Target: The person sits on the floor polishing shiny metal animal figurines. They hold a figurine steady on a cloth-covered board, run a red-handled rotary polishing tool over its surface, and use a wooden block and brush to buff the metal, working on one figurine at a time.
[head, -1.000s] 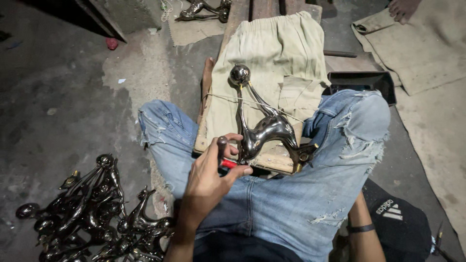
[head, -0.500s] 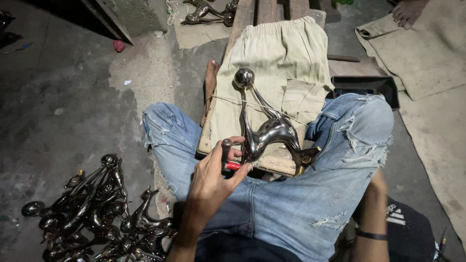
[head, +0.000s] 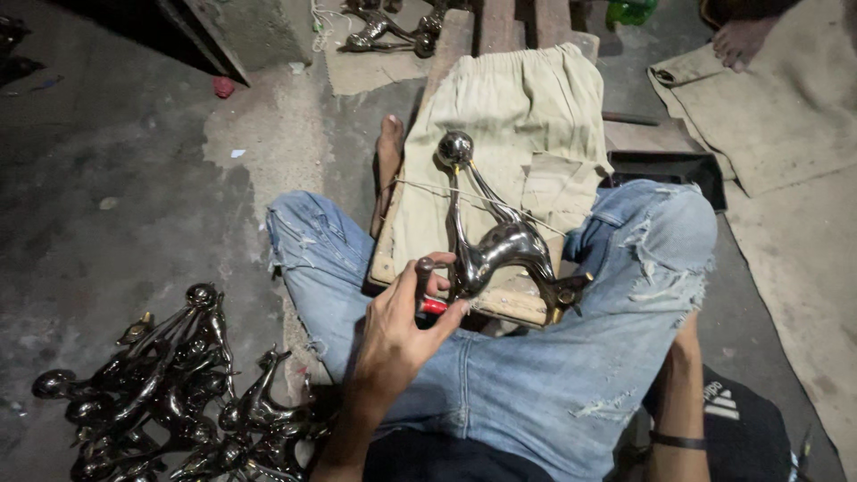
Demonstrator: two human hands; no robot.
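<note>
The left hand [head: 393, 335] is still gripping a red-handled tool [head: 427, 287], fingertips touching the polished metal figurine [head: 495, 250]; the right hand, lower now, is hiding behind the knee, fingers unseen.

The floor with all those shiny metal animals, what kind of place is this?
Probably a small metalworking workshop. A heap of shiny metal figurines lies on the bare concrete floor, and the left hand works on another figurine resting on a cloth-covered board.

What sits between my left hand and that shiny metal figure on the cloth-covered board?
Nothing visible. The left hand grips a red-handled tool right beside the metal figure, fingertips touching or nearly touching it.
</note>
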